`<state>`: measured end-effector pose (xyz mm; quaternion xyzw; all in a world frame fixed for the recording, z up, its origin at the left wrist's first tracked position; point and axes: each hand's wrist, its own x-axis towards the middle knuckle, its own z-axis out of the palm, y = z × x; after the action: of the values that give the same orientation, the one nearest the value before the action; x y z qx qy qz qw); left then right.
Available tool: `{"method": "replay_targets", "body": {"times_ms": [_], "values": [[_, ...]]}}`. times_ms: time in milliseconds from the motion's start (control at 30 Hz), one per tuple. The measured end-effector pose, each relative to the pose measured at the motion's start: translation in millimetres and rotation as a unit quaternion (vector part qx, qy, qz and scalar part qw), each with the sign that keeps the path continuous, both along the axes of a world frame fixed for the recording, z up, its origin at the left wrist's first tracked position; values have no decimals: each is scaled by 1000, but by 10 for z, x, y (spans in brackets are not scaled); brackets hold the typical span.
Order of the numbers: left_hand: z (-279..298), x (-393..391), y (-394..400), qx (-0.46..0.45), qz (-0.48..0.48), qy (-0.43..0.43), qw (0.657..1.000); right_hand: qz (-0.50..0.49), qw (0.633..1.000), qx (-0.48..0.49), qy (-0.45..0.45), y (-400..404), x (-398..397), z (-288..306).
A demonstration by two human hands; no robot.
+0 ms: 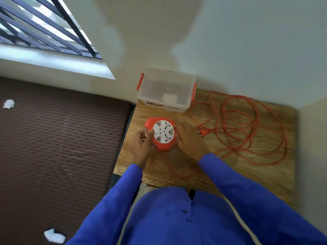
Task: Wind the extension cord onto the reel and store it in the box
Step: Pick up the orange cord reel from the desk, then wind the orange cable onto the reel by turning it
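An orange reel [161, 134] with a white socket face lies flat on the wooden table [265, 174]. My left hand [142, 144] grips its left edge, thumb on the white face. My right hand [189, 138] rests against its right side, fingers curled at the rim. The orange cord [247, 128] lies unwound in loose loops on the right half of the table, its plug [203, 133] just right of my right hand. One strand runs under my right forearm toward the reel. A clear box [166, 90] with orange latches stands behind the reel, lid on.
The table sits in a corner, with walls behind and to the right. A brown ribbed mattress [58, 144] lies to the left with bits of white paper [8, 103] on it. A barred window [44, 27] is at the upper left.
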<state>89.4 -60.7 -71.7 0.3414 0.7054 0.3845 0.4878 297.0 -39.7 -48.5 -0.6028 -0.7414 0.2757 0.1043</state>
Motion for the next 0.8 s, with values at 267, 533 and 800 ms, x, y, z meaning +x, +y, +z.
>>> {"method": "replay_targets", "body": {"times_ms": [267,533,800], "values": [[702,42,84,115,-22,45,992,307,917,158,-199,153,197,495],[1115,-44,304,167,-45,106,979,289,904,216,-229,223,71,909],[1543,-168,516,213,-159,169,949,264,909,239,-216,232,15,1269]]}}
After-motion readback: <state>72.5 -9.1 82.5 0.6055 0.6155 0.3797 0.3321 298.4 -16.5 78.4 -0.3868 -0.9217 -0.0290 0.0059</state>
